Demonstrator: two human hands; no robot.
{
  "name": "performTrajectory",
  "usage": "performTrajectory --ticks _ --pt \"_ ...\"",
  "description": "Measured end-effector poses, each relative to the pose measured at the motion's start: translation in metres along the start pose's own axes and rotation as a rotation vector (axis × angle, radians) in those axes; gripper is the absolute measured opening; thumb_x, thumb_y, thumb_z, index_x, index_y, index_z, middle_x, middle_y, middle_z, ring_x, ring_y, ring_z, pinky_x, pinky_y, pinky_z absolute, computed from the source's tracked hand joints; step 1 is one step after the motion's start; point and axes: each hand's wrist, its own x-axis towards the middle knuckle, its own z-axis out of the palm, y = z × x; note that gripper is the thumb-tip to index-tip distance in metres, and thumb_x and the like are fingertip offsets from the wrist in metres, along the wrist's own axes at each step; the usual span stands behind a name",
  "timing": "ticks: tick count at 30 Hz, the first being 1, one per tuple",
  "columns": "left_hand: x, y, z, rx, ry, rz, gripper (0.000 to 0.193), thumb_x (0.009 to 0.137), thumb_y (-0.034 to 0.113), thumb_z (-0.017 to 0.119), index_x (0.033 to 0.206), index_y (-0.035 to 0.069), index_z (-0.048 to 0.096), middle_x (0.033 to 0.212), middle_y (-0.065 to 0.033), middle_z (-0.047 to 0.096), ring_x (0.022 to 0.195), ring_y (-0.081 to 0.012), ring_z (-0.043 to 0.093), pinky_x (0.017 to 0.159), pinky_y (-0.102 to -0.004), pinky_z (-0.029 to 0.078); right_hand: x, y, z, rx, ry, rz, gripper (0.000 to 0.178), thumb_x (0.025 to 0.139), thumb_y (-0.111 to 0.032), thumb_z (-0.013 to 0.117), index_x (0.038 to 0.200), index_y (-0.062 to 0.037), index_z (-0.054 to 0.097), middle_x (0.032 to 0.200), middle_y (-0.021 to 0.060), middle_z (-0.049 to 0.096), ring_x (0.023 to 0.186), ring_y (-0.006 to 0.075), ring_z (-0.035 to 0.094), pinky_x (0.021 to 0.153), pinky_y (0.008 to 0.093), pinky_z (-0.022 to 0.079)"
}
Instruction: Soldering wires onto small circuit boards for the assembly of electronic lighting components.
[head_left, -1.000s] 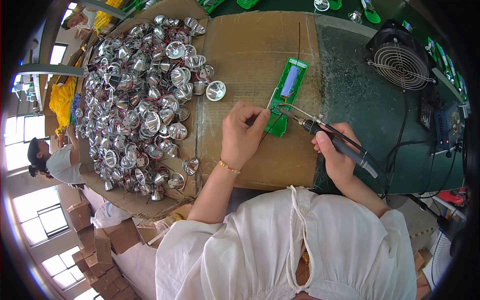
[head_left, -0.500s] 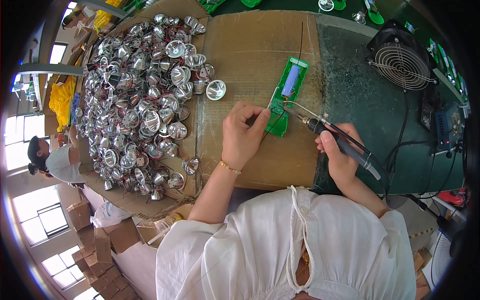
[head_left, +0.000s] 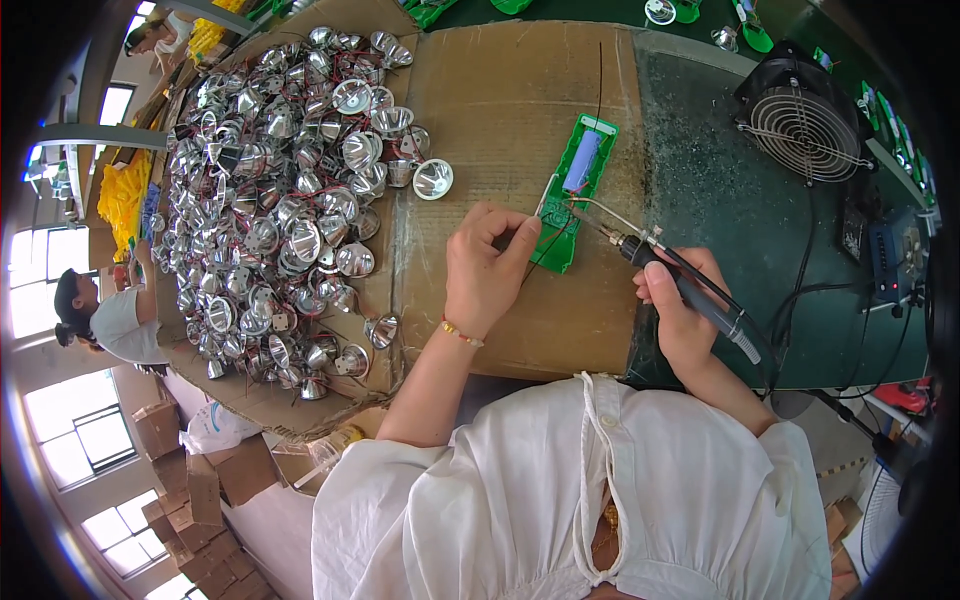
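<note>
A green plastic housing (head_left: 560, 246) lies tilted on the cardboard in front of me, with a blue-violet cylindrical battery cell (head_left: 582, 162) in its upper part. Below the cell sits a small circuit board (head_left: 556, 214) with thin wires. My left hand (head_left: 487, 262) pinches at the housing's left edge, where a thin white strip rises from the fingertips; what they grip is too small to make out. My right hand (head_left: 684, 305) is closed round the grip of a soldering iron (head_left: 690, 290) with a curved metal solder-feed tube (head_left: 612, 217). The iron's tip points at the board, close to it.
A large heap of silvery reflector cups (head_left: 270, 220) with wires fills the left side. A black fan with a wire grille (head_left: 808, 130) stands at the right, near a blue box (head_left: 886, 262) and black cables. More green housings lie along the far edge. Another person (head_left: 120, 318) works at far left.
The iron's tip has drawn back slightly to the right from the board. Pieces along the far edge have shifted a little right. My left hand stays nearly still.
</note>
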Motion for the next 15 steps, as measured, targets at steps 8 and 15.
performTrajectory --ticks 8,15 --pt "0.0002 0.0014 -0.0001 0.009 0.004 0.004 0.010 0.079 0.009 0.064 0.077 0.000 0.065 0.074 -0.0091 0.058 0.061 -0.0159 0.057 0.057 -0.0269 0.045 -0.0011 -0.0048 -0.0024 0.017 0.000 0.040 0.018 0.083 -0.010 0.063 0.089 0.0038 0.053 0.071 0.0100 0.062 0.060 0.0098 0.058 0.055 0.0218 0.047" --pt "0.0006 0.0073 0.0022 0.092 0.018 0.007 0.010 0.079 0.009 0.064 0.077 -0.001 0.064 0.073 -0.0090 0.058 0.059 -0.0154 0.057 0.056 -0.0264 0.045 -0.0007 -0.0048 -0.0051 0.032 0.003 0.054 0.017 0.083 -0.010 0.063 0.088 0.0033 0.053 0.071 0.0098 0.062 0.060 0.0100 0.058 0.055 0.0219 0.047"
